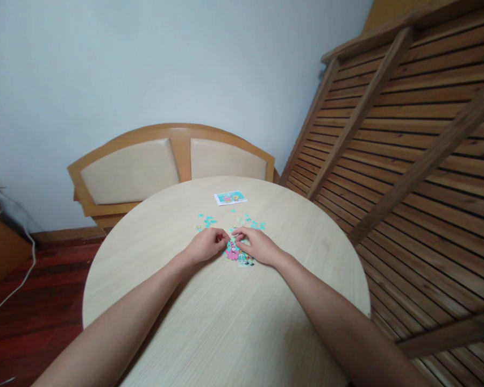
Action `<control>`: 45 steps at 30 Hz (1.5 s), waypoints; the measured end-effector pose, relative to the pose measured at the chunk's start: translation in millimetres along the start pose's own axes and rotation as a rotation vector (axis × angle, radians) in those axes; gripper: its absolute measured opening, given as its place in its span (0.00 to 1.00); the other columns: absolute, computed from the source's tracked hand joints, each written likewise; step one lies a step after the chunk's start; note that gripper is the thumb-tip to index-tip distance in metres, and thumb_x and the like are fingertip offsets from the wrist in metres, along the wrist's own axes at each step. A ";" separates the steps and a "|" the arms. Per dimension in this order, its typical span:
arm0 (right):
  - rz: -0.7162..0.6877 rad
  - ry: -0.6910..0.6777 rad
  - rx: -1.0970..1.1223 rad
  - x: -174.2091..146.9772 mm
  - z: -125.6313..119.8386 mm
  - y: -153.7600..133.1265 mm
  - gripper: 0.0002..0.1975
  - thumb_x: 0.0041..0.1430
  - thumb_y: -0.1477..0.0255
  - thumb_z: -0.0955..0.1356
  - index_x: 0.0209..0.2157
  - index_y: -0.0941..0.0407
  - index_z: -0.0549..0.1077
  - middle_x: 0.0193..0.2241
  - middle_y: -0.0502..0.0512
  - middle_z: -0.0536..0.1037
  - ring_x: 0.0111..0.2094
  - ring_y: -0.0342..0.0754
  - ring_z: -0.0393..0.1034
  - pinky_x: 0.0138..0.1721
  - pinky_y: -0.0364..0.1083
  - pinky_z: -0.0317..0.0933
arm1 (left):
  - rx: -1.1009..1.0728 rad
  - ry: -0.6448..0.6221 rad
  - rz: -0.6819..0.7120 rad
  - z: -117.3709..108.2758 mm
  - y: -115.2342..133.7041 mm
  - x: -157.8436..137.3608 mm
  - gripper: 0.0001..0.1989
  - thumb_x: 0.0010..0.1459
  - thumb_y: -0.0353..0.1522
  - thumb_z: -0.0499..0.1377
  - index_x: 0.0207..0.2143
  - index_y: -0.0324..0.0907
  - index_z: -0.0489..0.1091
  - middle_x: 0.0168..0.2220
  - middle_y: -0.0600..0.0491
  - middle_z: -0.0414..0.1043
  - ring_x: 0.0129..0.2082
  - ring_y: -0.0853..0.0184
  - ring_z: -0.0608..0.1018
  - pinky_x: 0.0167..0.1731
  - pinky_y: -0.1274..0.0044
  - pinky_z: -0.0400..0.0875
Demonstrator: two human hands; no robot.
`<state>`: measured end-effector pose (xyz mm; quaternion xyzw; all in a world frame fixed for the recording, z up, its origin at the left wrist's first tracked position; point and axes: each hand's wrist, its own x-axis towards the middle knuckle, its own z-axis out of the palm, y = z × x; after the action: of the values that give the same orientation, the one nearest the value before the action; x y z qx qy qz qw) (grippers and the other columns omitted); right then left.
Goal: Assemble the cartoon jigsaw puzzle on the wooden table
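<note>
A partly joined jigsaw puzzle (232, 253) with pink and teal printed figures lies flat on the round table, between my two hands. My left hand (207, 244) is at its left edge, fingers curled together; whatever the fingertips hold is too small to make out. From the right, my right hand (260, 246) reaches over the puzzle's upper right part. Its thumb and fingers are bent but apart, touching or just above the pieces, and they hide some of them. Loose teal puzzle pieces (208, 221) lie beyond my left hand, and more loose pieces (257, 225) lie beyond my right.
A picture card (230, 198) with a teal print lies farther back on the round wooden table (161, 301). Behind the table stands a padded headboard (131, 171) against the wall. A slatted wooden frame (407, 161) leans at the right. A white cable (33, 252) hangs at left.
</note>
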<state>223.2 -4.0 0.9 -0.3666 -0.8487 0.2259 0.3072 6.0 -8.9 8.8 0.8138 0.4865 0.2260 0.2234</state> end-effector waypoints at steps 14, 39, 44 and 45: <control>-0.009 -0.031 -0.035 -0.5 -0.2 1.3 0.14 0.59 0.74 0.70 0.48 0.54 0.76 0.38 0.54 0.81 0.41 0.48 0.74 0.45 0.46 0.63 | -0.076 -0.008 0.015 1.2 -0.6 -0.7 0.13 0.56 0.35 0.54 0.35 0.39 0.76 0.28 0.53 0.76 0.26 0.68 0.73 0.27 0.79 0.64; -0.055 -0.063 -0.106 1.1 -2.1 -4.2 0.09 0.60 0.74 0.70 0.41 0.53 0.80 0.40 0.54 0.82 0.43 0.49 0.73 0.48 0.47 0.62 | 0.142 -0.014 0.019 -1.9 1.3 -2.5 0.12 0.57 0.33 0.56 0.37 0.43 0.79 0.33 0.51 0.80 0.30 0.66 0.77 0.30 0.79 0.65; -0.079 -0.074 -0.107 1.2 -1.9 -3.2 0.08 0.60 0.73 0.70 0.40 0.53 0.81 0.38 0.54 0.82 0.42 0.48 0.73 0.48 0.46 0.61 | 0.143 -0.015 0.025 -1.4 0.1 -2.2 0.12 0.57 0.33 0.56 0.37 0.43 0.79 0.33 0.51 0.80 0.31 0.66 0.77 0.31 0.79 0.65; -0.088 -0.076 -0.108 1.1 -1.9 -2.9 0.08 0.61 0.73 0.69 0.40 0.53 0.81 0.38 0.54 0.82 0.42 0.48 0.73 0.48 0.46 0.61 | 0.141 -0.017 0.027 -1.5 0.2 -2.2 0.12 0.57 0.32 0.56 0.37 0.43 0.79 0.33 0.51 0.80 0.31 0.66 0.77 0.31 0.79 0.65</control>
<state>222.6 -4.7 4.5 -0.3362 -0.8859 0.1797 0.2643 4.3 -10.7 9.7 0.8359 0.4884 0.1873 0.1663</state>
